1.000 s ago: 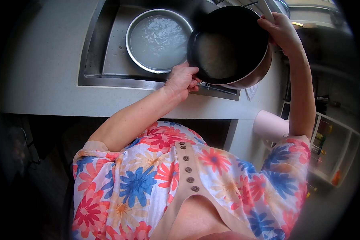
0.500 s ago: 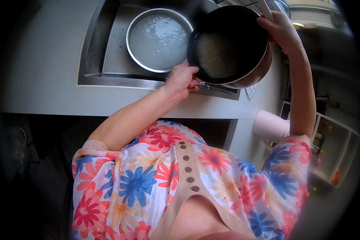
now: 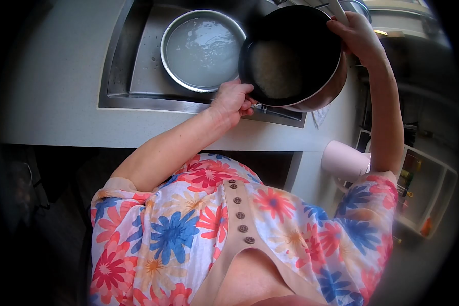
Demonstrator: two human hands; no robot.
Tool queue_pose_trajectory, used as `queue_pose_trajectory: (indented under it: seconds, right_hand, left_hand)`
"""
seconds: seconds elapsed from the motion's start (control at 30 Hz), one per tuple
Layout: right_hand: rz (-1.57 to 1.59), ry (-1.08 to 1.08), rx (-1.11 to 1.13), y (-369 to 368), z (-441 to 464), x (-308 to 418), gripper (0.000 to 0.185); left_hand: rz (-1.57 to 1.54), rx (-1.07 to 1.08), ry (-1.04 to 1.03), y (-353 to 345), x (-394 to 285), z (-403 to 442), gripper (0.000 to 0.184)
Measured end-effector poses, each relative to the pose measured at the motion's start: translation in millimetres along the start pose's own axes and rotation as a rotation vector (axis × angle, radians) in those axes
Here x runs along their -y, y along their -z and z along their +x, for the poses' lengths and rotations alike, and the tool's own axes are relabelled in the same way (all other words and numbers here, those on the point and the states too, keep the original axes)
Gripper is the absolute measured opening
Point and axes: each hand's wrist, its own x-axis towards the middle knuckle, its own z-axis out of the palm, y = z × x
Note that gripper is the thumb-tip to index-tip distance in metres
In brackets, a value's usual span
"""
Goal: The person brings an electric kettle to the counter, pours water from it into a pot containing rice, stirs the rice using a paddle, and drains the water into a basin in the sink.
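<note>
The left hand (image 3: 232, 102) pinches the near edge of a dark-lined pot (image 3: 313, 51), its thumb at the rim and its fingers curled, while the right hand (image 3: 359, 40), farther out, is closed around the pot's pale handle (image 3: 338, 10). The pot hangs between both hands, tipped leftward, with pale grains (image 3: 278, 71) gathered inside, just beyond the left thumb. Past the left hand and slightly left, a round metal pan (image 3: 163, 53) of cloudy water (image 3: 204, 56) sits in the sink (image 3: 149, 69). The counter (image 3: 56, 92) extends left of that hand. The step in hand looks like steadying the tilted pot beside the pan; no stream shows between them. I judge that the next move calls for a firm two-handed hold and a slow, even change of tilt, lest grains slide out.
</note>
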Motion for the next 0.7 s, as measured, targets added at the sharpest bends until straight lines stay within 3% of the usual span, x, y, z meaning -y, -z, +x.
queue_pose_trajectory:
  seconds: [0.7]
  right_hand:
    - [-0.020, -0.003, 0.017, -2.2, 6.9, 6.1, 0.020]
  left_hand:
    - [0.018, -0.007, 0.009, 0.6, -6.2, -1.6, 0.002]
